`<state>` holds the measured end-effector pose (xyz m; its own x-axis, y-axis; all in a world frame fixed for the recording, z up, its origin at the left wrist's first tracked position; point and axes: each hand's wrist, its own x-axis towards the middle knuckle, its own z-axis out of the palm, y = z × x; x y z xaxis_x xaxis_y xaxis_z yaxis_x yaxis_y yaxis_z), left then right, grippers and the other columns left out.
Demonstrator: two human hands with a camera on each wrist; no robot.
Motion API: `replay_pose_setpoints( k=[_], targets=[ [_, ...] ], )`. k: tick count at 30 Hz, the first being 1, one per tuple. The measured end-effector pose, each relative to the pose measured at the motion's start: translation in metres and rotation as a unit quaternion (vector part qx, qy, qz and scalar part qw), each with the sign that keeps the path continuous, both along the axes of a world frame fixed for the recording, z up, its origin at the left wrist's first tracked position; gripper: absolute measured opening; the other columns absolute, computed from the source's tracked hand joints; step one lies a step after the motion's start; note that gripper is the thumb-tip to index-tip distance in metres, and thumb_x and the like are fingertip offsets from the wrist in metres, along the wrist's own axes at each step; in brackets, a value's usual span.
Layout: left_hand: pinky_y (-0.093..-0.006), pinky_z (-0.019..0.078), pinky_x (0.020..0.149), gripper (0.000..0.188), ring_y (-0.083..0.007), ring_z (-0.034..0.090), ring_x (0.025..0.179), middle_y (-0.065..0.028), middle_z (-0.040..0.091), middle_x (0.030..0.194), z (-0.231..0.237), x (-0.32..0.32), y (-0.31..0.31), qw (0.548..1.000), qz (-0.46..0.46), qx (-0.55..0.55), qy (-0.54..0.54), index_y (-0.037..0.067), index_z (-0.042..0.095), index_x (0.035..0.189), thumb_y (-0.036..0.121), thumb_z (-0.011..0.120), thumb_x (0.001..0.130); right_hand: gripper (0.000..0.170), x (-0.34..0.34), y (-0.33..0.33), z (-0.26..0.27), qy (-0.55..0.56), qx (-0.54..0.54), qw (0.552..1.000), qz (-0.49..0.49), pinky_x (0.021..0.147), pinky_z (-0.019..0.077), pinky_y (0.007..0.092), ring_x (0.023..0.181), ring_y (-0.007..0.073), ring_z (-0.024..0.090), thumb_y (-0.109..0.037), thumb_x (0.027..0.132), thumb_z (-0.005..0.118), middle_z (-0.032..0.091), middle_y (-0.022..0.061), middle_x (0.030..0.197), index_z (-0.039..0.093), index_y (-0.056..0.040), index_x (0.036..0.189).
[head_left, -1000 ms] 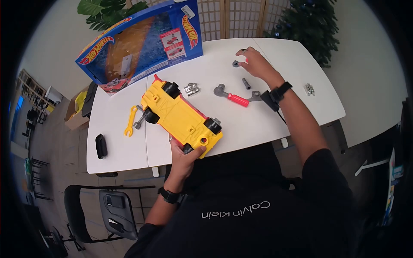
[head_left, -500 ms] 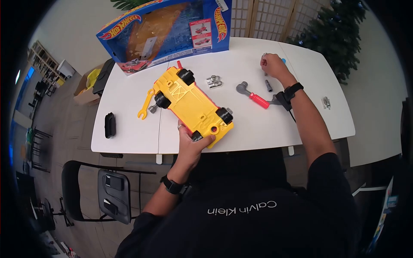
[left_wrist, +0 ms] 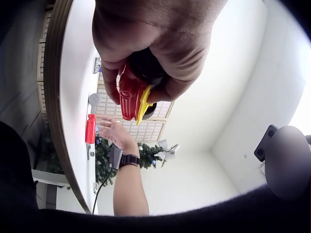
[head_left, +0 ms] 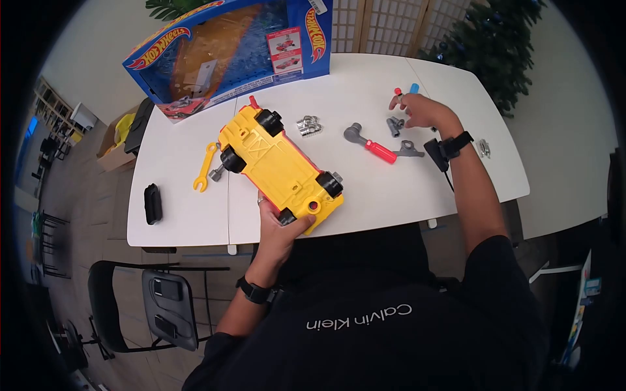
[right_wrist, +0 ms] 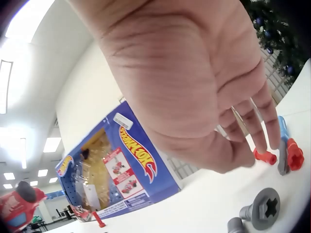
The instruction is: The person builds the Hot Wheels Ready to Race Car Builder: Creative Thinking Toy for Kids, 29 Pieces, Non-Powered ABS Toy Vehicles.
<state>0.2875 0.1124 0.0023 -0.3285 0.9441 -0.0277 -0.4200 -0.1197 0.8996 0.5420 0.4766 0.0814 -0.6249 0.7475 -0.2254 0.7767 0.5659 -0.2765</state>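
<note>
At one end, the left grip (head_left: 278, 233) holds the toy car (head_left: 277, 165).

The toy car (head_left: 277, 163) is yellow underneath, red along its edges, with black wheels (head_left: 270, 122) — the wrench (head_left: 205, 168) plain yellow. The box (head_left: 319, 65) is mainly blue with orange inside, the table (head_left: 391, 189) white, the shirt (head_left: 365, 345) black with white lettering — the screen (head_left: 391, 26) a tan grid over white
</note>
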Motion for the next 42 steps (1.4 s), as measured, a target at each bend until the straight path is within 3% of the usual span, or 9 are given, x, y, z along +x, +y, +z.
replay_pose_setpoints(
  k=[7, 13, 16, 19, 26, 35, 38, 40, 42],
  targets=[
    [-0.0378, 0.0522, 0.110, 0.093, -0.0237, 0.061, 0.130, -0.0138, 0.057, 0.137, -0.003, 0.000, 0.010, 1.000, -0.022, 0.012, 0.013, 0.005, 0.026, 0.149, -0.008, 0.083, 0.077, 0.021, 0.009, -0.015, -0.030, 0.086, 0.017, 0.995, 0.037, 0.088, 0.0556, 0.0390, 0.095, 0.0269, 0.069, 0.004, 0.083, 0.080, 0.071, 0.0127, 0.101, 0.071, -0.0017, 0.101],
    [-0.0384, 0.0508, 0.112, 0.093, -0.0238, 0.059, 0.133, -0.0143, 0.054, 0.140, 0.007, 0.003, 0.008, 0.999, 0.001, 0.022, 0.032, 0.006, 0.024, 0.150, -0.007, 0.082, 0.078, 0.016, 0.000, -0.058, 0.024, 0.091, 0.070, 0.992, 0.057, 0.082, 0.0556, 0.0363, 0.088, 0.0252, 0.073, 0.005, 0.083, 0.079, 0.074, 0.0129, 0.096, 0.071, -0.0002, 0.096],
    [-0.0392, 0.0502, 0.113, 0.094, -0.0243, 0.060, 0.132, -0.0140, 0.055, 0.140, 0.009, 0.003, 0.010, 0.998, 0.008, 0.025, 0.049, 0.006, 0.023, 0.152, -0.008, 0.081, 0.078, 0.012, -0.029, -0.141, 0.057, 0.329, -0.073, 0.940, 0.049, 0.080, 0.0583, 0.0283, 0.088, 0.0169, 0.076, 0.002, 0.090, 0.075, 0.074, 0.0084, 0.100, 0.072, 0.0010, 0.101],
    [-0.0398, 0.0499, 0.113, 0.096, -0.0243, 0.061, 0.131, -0.0131, 0.056, 0.139, 0.004, 0.003, 0.013, 0.997, 0.009, 0.026, 0.074, 0.007, 0.024, 0.153, -0.007, 0.081, 0.078, 0.014, -0.049, -0.209, 0.052, 0.382, -0.292, 0.869, 0.117, 0.079, 0.0620, 0.0262, 0.090, 0.0132, 0.076, 0.001, 0.095, 0.073, 0.073, 0.0098, 0.105, 0.068, 0.0045, 0.108],
    [-0.0364, 0.0531, 0.106, 0.090, -0.0217, 0.062, 0.124, -0.0138, 0.054, 0.134, -0.001, 0.011, 0.016, 0.992, 0.047, 0.058, 0.102, 0.005, 0.023, 0.147, -0.005, 0.081, 0.078, 0.014, -0.068, -0.258, 0.019, 0.382, -0.302, 0.873, 0.027, 0.076, 0.0605, 0.0248, 0.084, 0.0105, 0.074, 0.002, 0.097, 0.071, 0.073, 0.0090, 0.093, 0.067, 0.0056, 0.110],
    [-0.0358, 0.0534, 0.105, 0.091, -0.0199, 0.064, 0.121, -0.0133, 0.057, 0.132, 0.006, 0.019, 0.016, 0.988, 0.043, 0.096, 0.114, 0.004, 0.021, 0.148, -0.003, 0.081, 0.080, 0.017, -0.077, -0.277, 0.008, 0.370, -0.155, 0.914, -0.060, 0.068, 0.0583, 0.0296, 0.069, 0.0180, 0.073, -0.006, 0.098, 0.072, 0.071, 0.0127, 0.084, 0.065, 0.0030, 0.110],
    [-0.0356, 0.0536, 0.105, 0.092, -0.0202, 0.063, 0.122, -0.0137, 0.057, 0.132, 0.006, 0.019, 0.016, 0.989, 0.038, 0.098, 0.100, 0.005, 0.020, 0.148, -0.002, 0.082, 0.080, 0.019, -0.075, -0.279, -0.003, 0.367, 0.028, 0.930, 0.011, 0.066, 0.0572, 0.0311, 0.063, 0.0181, 0.070, -0.008, 0.100, 0.071, 0.065, 0.0093, 0.078, 0.070, -0.0005, 0.117],
    [-0.0369, 0.0540, 0.106, 0.090, -0.0222, 0.063, 0.124, -0.0146, 0.057, 0.134, 0.006, 0.017, 0.014, 0.991, 0.043, 0.084, 0.095, 0.004, 0.023, 0.147, -0.003, 0.081, 0.079, 0.022, -0.070, -0.273, -0.011, 0.394, 0.210, 0.878, 0.173, 0.061, 0.0540, 0.0344, 0.057, 0.0253, 0.065, -0.016, 0.100, 0.072, 0.058, 0.0093, 0.073, 0.072, -0.0006, 0.116],
    [-0.0383, 0.0544, 0.106, 0.087, -0.0241, 0.063, 0.126, -0.0156, 0.057, 0.136, 0.005, 0.017, 0.014, 0.993, 0.047, 0.069, 0.089, 0.004, 0.026, 0.146, -0.003, 0.081, 0.079, 0.020, -0.067, -0.278, -0.007, 0.366, 0.206, 0.894, 0.158, 0.062, 0.0545, 0.0353, 0.063, 0.0264, 0.067, -0.015, 0.098, 0.072, 0.060, 0.0102, 0.080, 0.073, -0.0030, 0.115]
  ],
)
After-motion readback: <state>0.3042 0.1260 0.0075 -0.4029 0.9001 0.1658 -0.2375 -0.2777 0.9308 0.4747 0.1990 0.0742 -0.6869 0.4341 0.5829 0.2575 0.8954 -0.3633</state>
